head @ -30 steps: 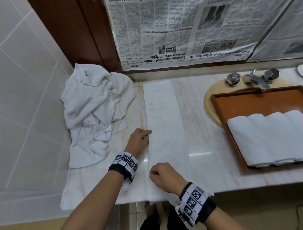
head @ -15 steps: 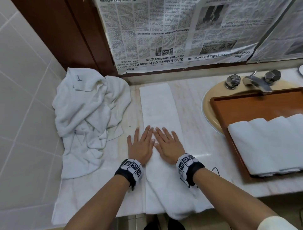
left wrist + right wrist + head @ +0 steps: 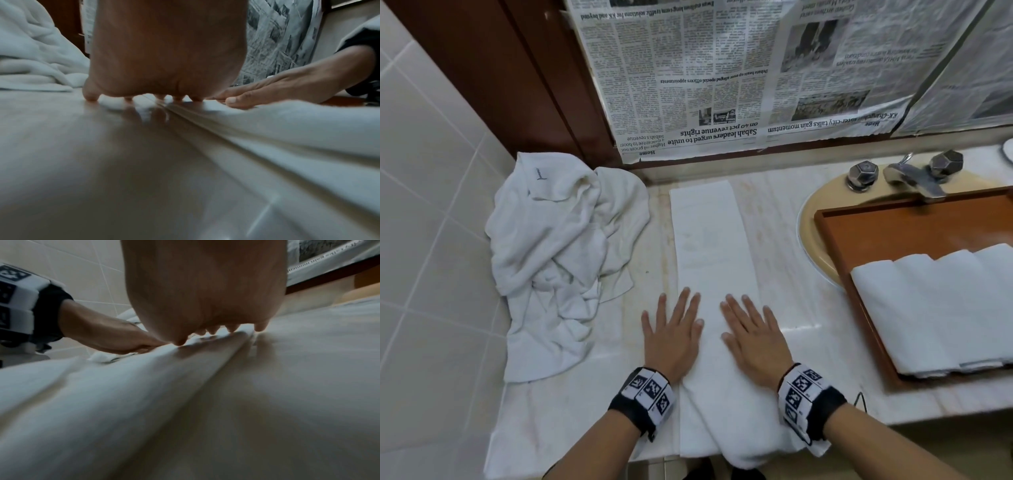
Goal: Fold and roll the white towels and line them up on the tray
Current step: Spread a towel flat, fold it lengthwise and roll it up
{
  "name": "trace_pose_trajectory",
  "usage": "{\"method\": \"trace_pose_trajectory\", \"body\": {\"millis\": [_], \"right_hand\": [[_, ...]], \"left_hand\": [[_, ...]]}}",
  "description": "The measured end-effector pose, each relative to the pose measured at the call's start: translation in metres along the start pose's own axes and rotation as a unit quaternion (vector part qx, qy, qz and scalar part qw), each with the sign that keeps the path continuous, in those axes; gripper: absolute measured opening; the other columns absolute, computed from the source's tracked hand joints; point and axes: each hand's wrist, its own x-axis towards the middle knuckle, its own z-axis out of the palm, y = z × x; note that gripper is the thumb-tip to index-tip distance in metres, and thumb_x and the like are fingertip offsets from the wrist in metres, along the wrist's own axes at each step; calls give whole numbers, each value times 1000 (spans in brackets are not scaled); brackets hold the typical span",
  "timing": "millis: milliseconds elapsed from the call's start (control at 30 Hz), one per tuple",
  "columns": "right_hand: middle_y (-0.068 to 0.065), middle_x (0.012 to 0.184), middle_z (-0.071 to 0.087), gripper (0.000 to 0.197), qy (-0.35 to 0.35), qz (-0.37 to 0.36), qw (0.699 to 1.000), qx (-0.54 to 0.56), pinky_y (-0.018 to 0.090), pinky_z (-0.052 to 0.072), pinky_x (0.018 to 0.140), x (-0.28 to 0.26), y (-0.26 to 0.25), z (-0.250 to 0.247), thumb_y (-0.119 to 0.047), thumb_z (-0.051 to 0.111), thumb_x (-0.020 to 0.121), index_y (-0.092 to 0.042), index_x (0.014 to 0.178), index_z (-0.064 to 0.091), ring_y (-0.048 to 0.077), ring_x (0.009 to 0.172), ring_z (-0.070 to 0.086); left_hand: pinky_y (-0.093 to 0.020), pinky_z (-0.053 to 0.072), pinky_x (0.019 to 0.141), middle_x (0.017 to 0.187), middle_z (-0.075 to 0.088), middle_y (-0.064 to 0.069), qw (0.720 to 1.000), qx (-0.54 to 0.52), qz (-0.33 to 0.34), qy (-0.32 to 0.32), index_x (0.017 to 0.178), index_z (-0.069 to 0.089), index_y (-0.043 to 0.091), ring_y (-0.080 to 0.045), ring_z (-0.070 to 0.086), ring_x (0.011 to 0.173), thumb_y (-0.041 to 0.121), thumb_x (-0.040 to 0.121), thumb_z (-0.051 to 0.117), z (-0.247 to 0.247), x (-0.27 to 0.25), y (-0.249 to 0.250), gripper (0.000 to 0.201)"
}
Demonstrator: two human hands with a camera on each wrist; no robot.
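Left of the strip (image 3: 714, 246) on the counter (image 3: 784, 212) I see a towel heap (image 3: 558, 253). My left hand (image 3: 671, 334) lies flat, fingers spread, over the strip's left edge; my right hand (image 3: 751, 337) lies flat, spread, on its right part. Right of the strip, rolls (image 3: 935, 308) sit in the tray (image 3: 893, 233).

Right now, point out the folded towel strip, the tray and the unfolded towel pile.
folded towel strip (image 3: 714, 240), head view, bare middle of the strip.
tray (image 3: 914, 236), head view, bare floor.
unfolded towel pile (image 3: 558, 246), head view, middle of the heap.
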Motion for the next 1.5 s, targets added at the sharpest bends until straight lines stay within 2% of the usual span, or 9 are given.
{"method": "trace_pose_trajectory", "body": {"millis": [67,300,500,600,867,1000,1233,1333,1500], "right_hand": [[-11,163,-6,62,1,8,1000,-10,43,-3,117,4,8,2,-53,8,102,-26,158,4,15,151,-1],[-13,157,-26,77,-5,9,1000,9,40,-11,120,36,28,-19,-63,-27,82,-27,150,-21,5,143,-25],[-12,155,-27,72,-26,19,999,16,41,-10,121,80,40,-39,-59,-9,92,-23,154,-15,8,148,-18],[-10,160,-22,60,-35,30,999,17,41,-8,122,101,46,-49,-47,7,104,-22,155,-12,8,149,-16],[-9,163,-15,57,-19,45,998,25,41,-5,122,144,58,-59,-42,9,106,-22,156,-9,9,150,-13],[-6,165,-6,58,21,40,998,45,43,2,122,146,62,-68,-39,19,106,-21,158,-3,17,152,-5],[-14,163,-6,71,-24,-43,999,3,48,0,122,68,23,-37,-53,-8,91,-29,157,1,14,151,-7],[-18,161,-13,62,-18,-12,1000,-4,47,-3,121,64,31,-32,-51,-5,96,-33,156,-5,14,151,-12],[-19,160,-18,54,-10,125,992,17,48,-3,121,60,62,-43,-42,7,105,-34,155,-11,18,151,-14]], "left_hand": [[-57,-4,119,158,-20,28,1000,15,-8,9,154,-12,48,-21,-13,153,56,99,-1,4,-1,-6,56],[-61,-8,118,157,-22,32,999,0,-46,-3,153,-15,48,-22,-20,151,54,103,5,-5,24,5,54],[-62,-11,117,156,-24,31,997,-23,-72,-12,153,-15,45,-25,-22,150,55,103,6,-14,61,12,56],[-62,-11,117,156,-22,31,997,-20,-78,-11,154,-13,45,-26,-20,151,56,103,6,-21,82,14,56],[-64,-13,116,160,-19,28,996,-28,-85,-19,154,-11,46,-26,-21,150,56,103,8,-36,128,16,56],[-63,-7,118,164,-12,21,996,-48,-73,-13,157,-1,43,-27,-13,152,54,104,15,-40,119,15,56],[-60,-2,119,162,-13,26,1000,-23,-15,-6,155,-1,47,-22,-14,152,52,104,14,-12,47,24,53],[-57,-2,121,162,-11,27,999,-14,-34,12,155,-2,48,-20,-12,153,52,104,14,-7,42,16,53],[-53,1,122,165,-3,21,997,-46,-62,23,155,3,48,-22,-6,153,56,99,10,-14,35,1,58]]}}
